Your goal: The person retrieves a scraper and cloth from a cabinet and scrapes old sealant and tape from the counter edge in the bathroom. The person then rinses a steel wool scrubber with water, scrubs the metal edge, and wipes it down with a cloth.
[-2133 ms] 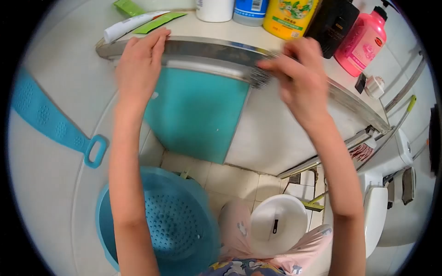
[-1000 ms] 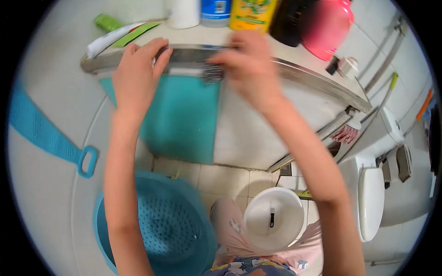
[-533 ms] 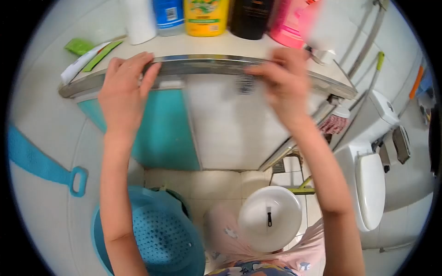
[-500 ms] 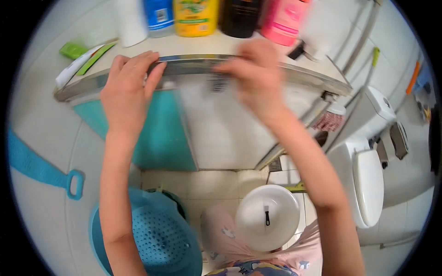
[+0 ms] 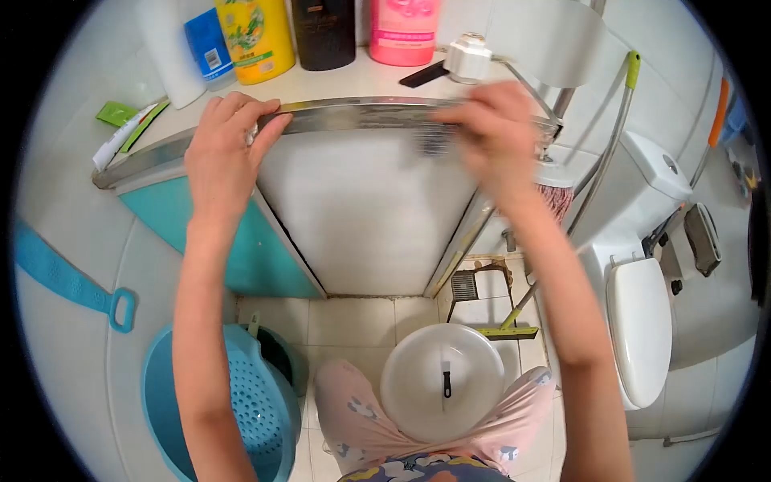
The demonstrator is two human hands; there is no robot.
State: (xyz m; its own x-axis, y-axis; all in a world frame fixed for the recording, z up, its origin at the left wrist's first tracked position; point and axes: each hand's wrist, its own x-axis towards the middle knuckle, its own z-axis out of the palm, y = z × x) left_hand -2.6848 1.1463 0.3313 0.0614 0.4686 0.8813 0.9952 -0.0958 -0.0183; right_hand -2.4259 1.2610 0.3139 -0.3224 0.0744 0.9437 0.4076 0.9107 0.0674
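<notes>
Bent around the metal edge [image 5: 353,118] of the shelf is my left hand [image 5: 229,140], thumb below and fingertips above. A small whitish bit shows by its thumb. My right hand [image 5: 498,132] is smeared by motion near the right part of that edge, thumb and fingers pinched together. Just under its fingertips a small dark-striped piece [image 5: 434,143] shows; blur hides what it is. Below the edge are a white panel [image 5: 369,209] and a turquoise panel [image 5: 233,241].
Bottles, including a yellow bottle [image 5: 255,40] and a pink bottle [image 5: 404,32], line the shelf. A white basin [image 5: 482,390] between my knees holds a small black-handled tool [image 5: 446,384]. A blue tub [image 5: 161,402] stands at left, a toilet [image 5: 638,329] at right, with a squeegee [image 5: 522,331] nearby.
My right hand and the striped piece have moved right along the metal edge. My left hand keeps its grip on the edge. The camera view has shifted to the right.
</notes>
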